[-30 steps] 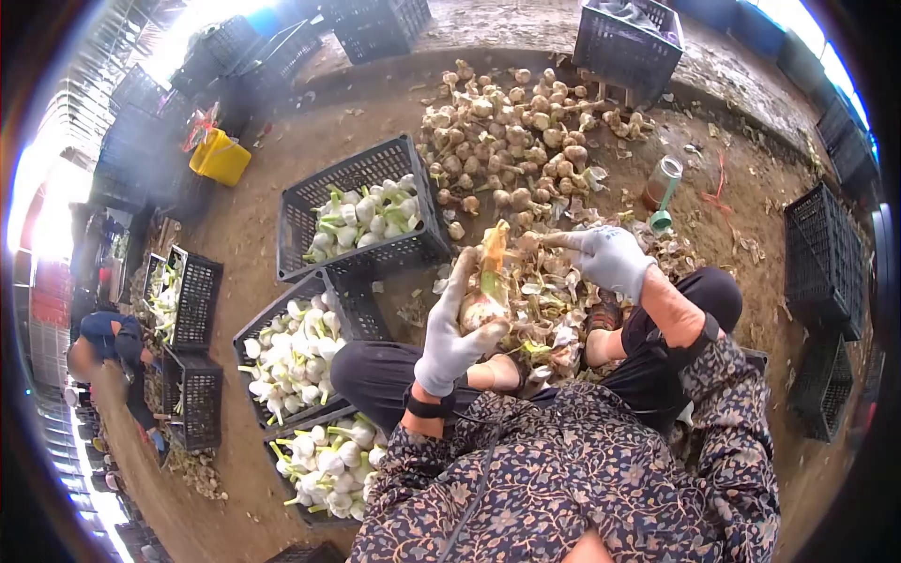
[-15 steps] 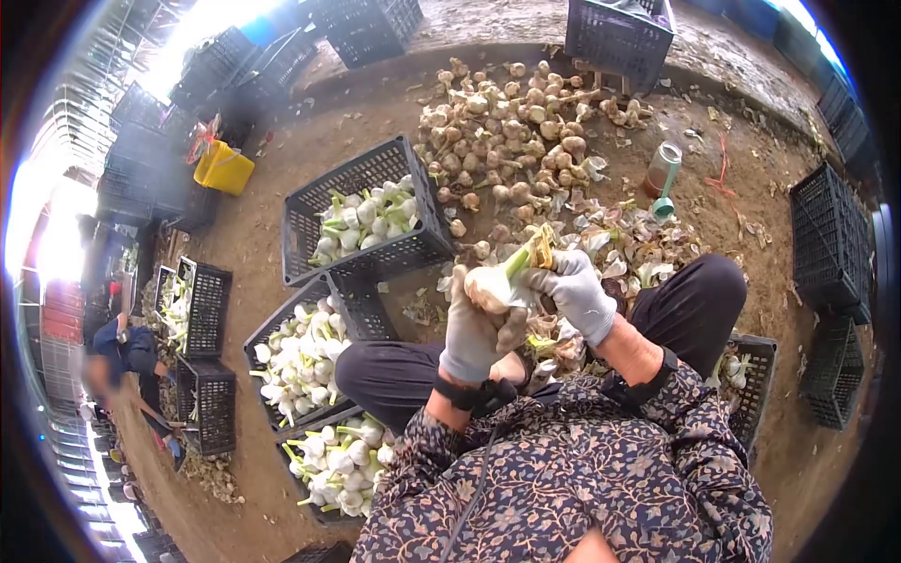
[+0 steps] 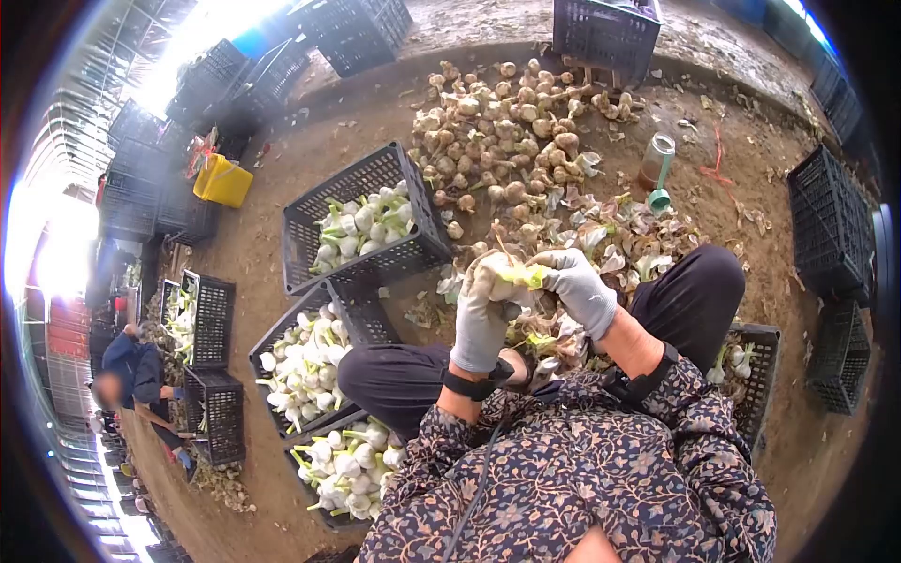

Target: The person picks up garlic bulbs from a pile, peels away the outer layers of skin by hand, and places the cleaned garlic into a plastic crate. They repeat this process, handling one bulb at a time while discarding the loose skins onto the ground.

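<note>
Both my hands wear pale, soiled work gloves and meet in front of my knees. My left hand (image 3: 483, 305) is wrapped round a garlic bulb (image 3: 523, 273), which its fingers largely hide; a yellow-green stalk part shows. My right hand (image 3: 577, 291) pinches at the stalk end from the other side, fingers pressed together. Below and around my hands lies a heap of peeled garlic skins (image 3: 615, 239). Further out is a large pile of unpeeled, brownish garlic (image 3: 511, 131).
Black crates of cleaned white garlic stand at my left: a far crate (image 3: 357, 267), a middle crate (image 3: 258, 375) and a near one. Another crate (image 3: 765, 375) sits by my right knee. A jar (image 3: 654, 164) stands beyond the skins. A co-worker (image 3: 141, 366) sits far left.
The garlic bulb, plainly seen before with its stalk upward, is now mostly covered by my left hand. My right hand has shifted slightly down and the stalk now lies lower between my hands.
</note>
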Demonstrator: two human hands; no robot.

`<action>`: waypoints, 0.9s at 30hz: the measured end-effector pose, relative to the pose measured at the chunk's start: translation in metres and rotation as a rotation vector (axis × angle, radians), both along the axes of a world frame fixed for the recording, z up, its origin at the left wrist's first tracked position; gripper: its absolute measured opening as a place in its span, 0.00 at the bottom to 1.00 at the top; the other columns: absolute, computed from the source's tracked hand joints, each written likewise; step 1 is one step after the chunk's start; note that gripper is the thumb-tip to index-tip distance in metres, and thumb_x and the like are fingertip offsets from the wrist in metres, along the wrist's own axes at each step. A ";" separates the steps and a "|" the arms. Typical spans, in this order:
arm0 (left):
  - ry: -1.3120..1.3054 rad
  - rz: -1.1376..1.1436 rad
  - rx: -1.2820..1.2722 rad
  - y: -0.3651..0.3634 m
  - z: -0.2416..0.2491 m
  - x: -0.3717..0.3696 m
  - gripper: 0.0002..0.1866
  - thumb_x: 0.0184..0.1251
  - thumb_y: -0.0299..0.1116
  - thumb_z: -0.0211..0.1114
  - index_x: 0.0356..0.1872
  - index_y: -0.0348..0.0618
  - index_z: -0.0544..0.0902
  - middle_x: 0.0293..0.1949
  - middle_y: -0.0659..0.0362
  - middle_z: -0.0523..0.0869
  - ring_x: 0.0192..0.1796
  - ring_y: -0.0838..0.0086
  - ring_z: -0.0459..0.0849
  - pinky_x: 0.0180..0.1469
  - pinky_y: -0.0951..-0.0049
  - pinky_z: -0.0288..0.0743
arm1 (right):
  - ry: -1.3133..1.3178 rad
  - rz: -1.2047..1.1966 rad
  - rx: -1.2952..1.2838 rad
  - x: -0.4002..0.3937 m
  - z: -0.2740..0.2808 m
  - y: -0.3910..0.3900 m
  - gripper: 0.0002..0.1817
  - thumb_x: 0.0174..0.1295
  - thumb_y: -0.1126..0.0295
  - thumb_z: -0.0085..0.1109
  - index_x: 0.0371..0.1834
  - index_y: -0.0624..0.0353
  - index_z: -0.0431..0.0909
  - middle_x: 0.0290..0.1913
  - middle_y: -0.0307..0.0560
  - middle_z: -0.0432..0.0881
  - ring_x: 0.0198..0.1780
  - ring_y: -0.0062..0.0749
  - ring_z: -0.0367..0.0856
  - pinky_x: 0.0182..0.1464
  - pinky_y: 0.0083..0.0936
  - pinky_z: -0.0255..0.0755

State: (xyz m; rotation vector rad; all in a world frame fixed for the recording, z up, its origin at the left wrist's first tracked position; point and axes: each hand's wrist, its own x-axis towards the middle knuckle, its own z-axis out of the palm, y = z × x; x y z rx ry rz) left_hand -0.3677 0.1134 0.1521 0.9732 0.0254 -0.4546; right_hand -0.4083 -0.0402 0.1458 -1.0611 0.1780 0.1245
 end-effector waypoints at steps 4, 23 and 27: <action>-0.009 -0.146 -0.001 0.015 -0.018 0.001 0.20 0.75 0.45 0.53 0.57 0.39 0.77 0.43 0.59 0.84 0.35 0.77 0.81 0.28 0.82 0.70 | -0.223 -0.291 -0.788 0.006 -0.023 0.005 0.11 0.56 0.77 0.58 0.42 0.64 0.84 0.35 0.46 0.88 0.39 0.26 0.84 0.45 0.27 0.77; -0.084 -0.135 -0.052 0.031 0.000 -0.009 0.24 0.68 0.29 0.65 0.63 0.33 0.73 0.51 0.55 0.84 0.50 0.75 0.84 0.52 0.75 0.80 | -0.063 0.127 -0.258 -0.008 -0.006 -0.021 0.31 0.64 0.62 0.64 0.70 0.59 0.69 0.57 0.43 0.80 0.55 0.24 0.78 0.58 0.22 0.71; -0.654 0.007 0.518 0.028 -0.022 -0.008 0.22 0.68 0.30 0.65 0.62 0.35 0.77 0.47 0.53 0.85 0.48 0.72 0.85 0.48 0.73 0.81 | -0.019 0.040 -0.131 -0.019 0.011 0.009 0.29 0.61 0.60 0.71 0.61 0.65 0.76 0.52 0.38 0.83 0.50 0.18 0.78 0.54 0.19 0.73</action>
